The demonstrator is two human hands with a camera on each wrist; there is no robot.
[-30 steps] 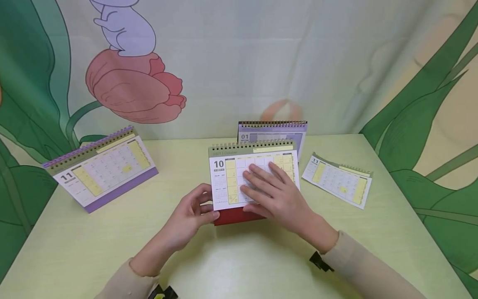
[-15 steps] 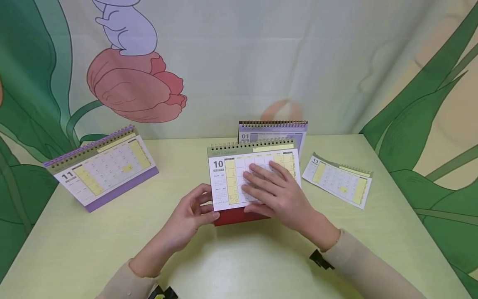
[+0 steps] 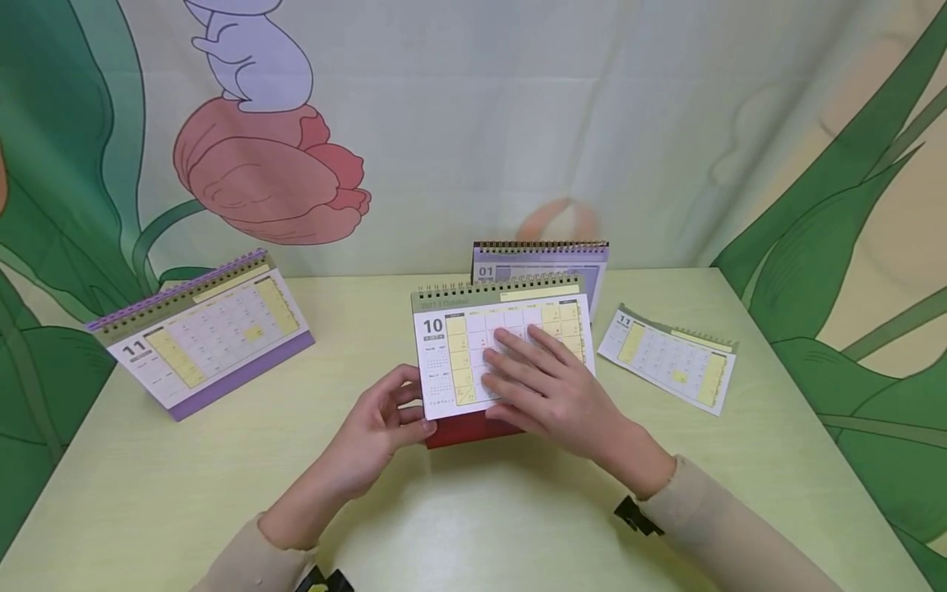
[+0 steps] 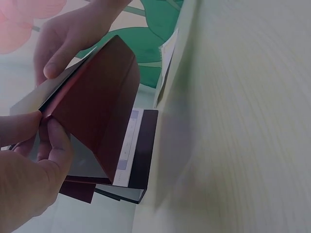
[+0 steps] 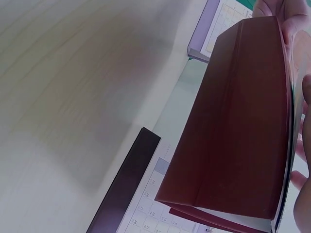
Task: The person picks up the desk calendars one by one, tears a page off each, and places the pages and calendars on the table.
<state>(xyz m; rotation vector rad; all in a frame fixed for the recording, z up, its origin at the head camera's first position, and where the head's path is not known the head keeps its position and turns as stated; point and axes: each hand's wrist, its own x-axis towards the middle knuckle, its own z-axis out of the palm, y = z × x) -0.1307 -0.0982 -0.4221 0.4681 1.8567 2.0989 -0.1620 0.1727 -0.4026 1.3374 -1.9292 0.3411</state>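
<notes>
A spiral-bound desk calendar (image 3: 438,362) showing October stands tilted back in the middle of the head view. My left hand (image 3: 377,423) grips its lower left corner, thumb on the front and fingers behind. Across the page's right half lies my right hand (image 3: 551,395), fingers spread and nearly straight, covering many date squares. Below the page shows the red base (image 3: 469,429). From underneath, the left wrist view shows this folded red base (image 4: 99,92) raised off the table, pinched by the left thumb and fingers. The right wrist view shows the red base (image 5: 233,116) filling its middle.
Behind stands a purple January calendar (image 3: 536,259), partly hidden. At left is a purple-based November calendar (image 3: 222,337). A loose, curled November page (image 3: 669,358) with a torn-looking top lies at right on the pale table (image 3: 473,526). A printed curtain (image 3: 473,123) hangs behind.
The right hand's fingers have slid slightly down over the October page. Left hand and calendar have hardly moved.
</notes>
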